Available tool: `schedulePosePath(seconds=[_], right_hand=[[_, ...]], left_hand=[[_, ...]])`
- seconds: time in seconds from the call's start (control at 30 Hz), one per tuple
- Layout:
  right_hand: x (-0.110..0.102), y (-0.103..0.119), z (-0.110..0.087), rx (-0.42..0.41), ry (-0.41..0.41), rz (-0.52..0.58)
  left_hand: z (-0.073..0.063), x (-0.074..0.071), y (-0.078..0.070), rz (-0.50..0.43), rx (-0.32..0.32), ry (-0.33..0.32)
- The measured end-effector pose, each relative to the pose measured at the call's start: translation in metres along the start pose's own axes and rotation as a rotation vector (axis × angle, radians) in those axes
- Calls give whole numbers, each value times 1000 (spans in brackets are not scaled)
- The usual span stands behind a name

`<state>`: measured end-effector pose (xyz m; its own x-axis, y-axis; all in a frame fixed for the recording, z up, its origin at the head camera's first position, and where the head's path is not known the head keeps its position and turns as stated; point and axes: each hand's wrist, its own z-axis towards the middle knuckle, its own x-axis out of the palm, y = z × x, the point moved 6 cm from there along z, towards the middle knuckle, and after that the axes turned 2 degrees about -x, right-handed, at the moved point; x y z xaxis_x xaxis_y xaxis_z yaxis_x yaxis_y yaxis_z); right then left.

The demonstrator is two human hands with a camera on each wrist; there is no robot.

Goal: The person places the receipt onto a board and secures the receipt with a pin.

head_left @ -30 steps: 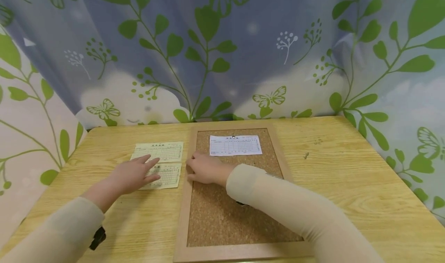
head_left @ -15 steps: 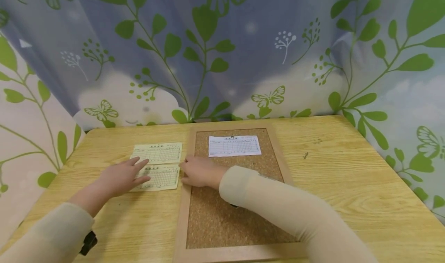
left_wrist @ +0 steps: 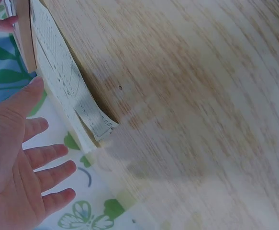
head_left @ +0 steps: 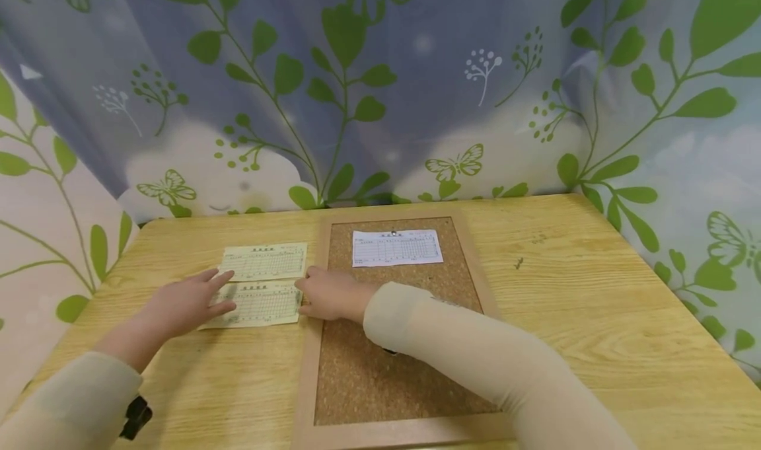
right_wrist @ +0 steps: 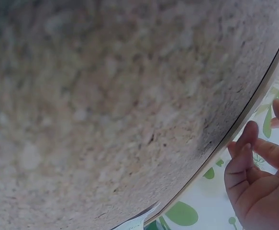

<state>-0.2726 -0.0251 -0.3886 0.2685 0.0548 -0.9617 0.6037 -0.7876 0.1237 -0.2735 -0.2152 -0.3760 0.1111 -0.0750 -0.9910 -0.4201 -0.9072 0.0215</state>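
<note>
My left hand (head_left: 181, 304), fingers spread, is at the left end of the lower of two pale yellow printed slips (head_left: 267, 304). The upper yellow slip (head_left: 267, 262) lies just behind it on the table. In the left wrist view the left palm (left_wrist: 15, 167) shows, holding nothing. My right hand (head_left: 329, 295) reaches across the corkboard (head_left: 362, 384), its fingertips by the right edge of the lower slip, contact unclear. The right wrist view shows that hand (right_wrist: 259, 187) loosely curled, nothing visible in it. A white printed slip (head_left: 398, 248) lies on the cork with a pin (head_left: 394, 234) at its top.
The corkboard's wooden frame (head_left: 306, 384) runs close beside the yellow slips. Wooden table (head_left: 594, 318) extends to the right of the board, with a small dark mark on it. A leaf-printed curtain (head_left: 416, 106) stands behind the table.
My right hand has moved left from the board's frame to the right edge of the yellow slips. The left hand has drawn back leftward, uncovering more of the lower slip.
</note>
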Motion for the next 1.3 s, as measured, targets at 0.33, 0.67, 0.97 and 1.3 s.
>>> schedulePosePath(seconds=[0.33, 0.67, 0.97, 1.3], right_hand=[[3, 5, 4, -6, 26, -24], [10, 11, 5, -40, 69, -9], [11, 13, 3, -25, 83, -21], [11, 12, 3, 0, 91, -48]], left_hand=[[-1, 8, 11, -39, -25, 63], [-5, 27, 29, -86, -118, 92], [-2, 34, 44, -207, -245, 105], [2, 33, 45, -395, -312, 116]])
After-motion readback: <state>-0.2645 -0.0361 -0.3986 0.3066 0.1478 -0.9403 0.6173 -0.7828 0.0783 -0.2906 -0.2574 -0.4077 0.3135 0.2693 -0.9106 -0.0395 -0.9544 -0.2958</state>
